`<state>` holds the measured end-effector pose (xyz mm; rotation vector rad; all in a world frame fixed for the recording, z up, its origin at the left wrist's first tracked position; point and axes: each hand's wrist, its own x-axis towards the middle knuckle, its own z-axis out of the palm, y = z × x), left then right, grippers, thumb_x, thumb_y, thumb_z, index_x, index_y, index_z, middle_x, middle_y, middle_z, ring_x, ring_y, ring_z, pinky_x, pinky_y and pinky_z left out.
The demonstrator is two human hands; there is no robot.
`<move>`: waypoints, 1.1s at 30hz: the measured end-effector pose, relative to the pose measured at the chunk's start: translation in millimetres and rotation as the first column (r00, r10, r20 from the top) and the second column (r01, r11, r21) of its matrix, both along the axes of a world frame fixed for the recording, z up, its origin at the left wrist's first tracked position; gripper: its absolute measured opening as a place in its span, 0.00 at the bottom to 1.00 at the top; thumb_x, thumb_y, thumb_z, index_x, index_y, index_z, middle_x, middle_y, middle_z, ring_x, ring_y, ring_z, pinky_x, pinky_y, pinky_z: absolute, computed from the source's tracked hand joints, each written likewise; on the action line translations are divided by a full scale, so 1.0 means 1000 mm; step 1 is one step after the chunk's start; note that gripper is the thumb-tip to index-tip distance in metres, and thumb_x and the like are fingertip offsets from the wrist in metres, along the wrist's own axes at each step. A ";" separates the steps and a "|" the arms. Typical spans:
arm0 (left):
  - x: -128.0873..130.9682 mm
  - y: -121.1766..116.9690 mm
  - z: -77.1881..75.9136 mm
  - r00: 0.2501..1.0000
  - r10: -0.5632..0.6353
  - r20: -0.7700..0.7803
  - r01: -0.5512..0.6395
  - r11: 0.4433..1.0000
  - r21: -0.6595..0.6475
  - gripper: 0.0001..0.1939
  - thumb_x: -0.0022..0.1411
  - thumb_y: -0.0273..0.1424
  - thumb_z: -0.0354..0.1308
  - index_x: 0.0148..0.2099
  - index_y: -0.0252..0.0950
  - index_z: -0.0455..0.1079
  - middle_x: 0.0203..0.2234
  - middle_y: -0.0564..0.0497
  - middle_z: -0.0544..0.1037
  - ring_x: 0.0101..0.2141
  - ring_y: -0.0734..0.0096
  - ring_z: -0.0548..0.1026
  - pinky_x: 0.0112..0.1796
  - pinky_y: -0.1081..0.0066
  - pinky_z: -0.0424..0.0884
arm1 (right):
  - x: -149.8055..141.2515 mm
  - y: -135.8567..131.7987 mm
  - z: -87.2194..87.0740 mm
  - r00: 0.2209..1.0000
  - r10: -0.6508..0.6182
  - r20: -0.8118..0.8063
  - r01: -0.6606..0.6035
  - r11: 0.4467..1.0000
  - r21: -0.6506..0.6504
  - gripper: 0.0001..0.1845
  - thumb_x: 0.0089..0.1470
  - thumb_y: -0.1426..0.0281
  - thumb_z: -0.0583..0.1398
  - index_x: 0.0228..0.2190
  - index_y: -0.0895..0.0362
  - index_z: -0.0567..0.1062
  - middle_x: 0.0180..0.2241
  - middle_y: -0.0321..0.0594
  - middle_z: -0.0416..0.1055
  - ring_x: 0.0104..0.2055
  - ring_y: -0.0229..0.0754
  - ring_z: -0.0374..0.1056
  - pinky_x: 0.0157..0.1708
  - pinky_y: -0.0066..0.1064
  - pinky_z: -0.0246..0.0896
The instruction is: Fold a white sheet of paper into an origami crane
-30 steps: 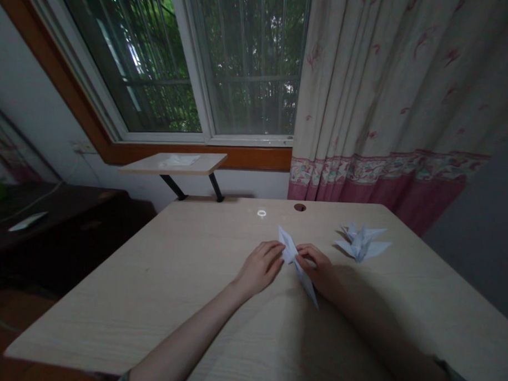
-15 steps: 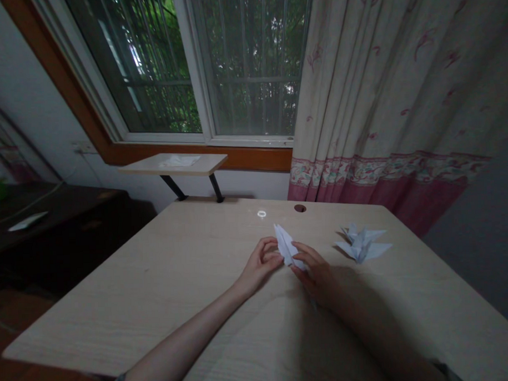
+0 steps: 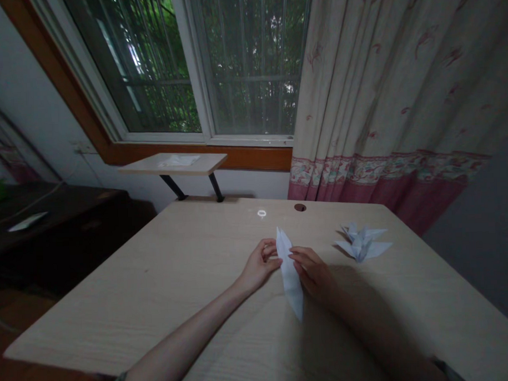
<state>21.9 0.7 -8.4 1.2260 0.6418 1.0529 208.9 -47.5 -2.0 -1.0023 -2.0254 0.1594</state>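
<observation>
A long, narrow folded piece of white paper (image 3: pixel 289 275) lies on the light wooden table (image 3: pixel 169 282), pointing away from me. My left hand (image 3: pixel 259 265) pinches its left edge near the far tip, fingers curled. On the paper's right edge my right hand (image 3: pixel 312 270) presses with its fingers closed together. Both hands are in the middle of the table.
Several finished white paper cranes (image 3: pixel 362 241) sit in a small heap to the right of my hands. A round cable hole (image 3: pixel 299 207) is near the table's far edge. Behind are a small raised shelf (image 3: pixel 173 163), a window, a patterned curtain (image 3: pixel 392 97) and a dark side cabinet (image 3: pixel 50 220).
The folded paper has been turned and laid out longer towards me; half a second ago only a short raised part showed between my fingers. Both hands stayed near the same spot.
</observation>
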 end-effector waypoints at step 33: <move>-0.009 -0.003 0.009 0.804 0.262 -0.534 0.131 0.798 0.589 0.07 0.58 0.20 0.54 0.36 0.35 0.70 0.34 0.50 0.73 0.37 0.69 0.71 0.40 0.71 0.66 | 0.002 0.014 -0.010 0.993 0.032 -0.112 -0.057 0.971 -0.230 0.09 0.54 0.77 0.53 0.31 0.54 0.72 0.34 0.40 0.72 0.40 0.44 0.67 0.42 0.38 0.62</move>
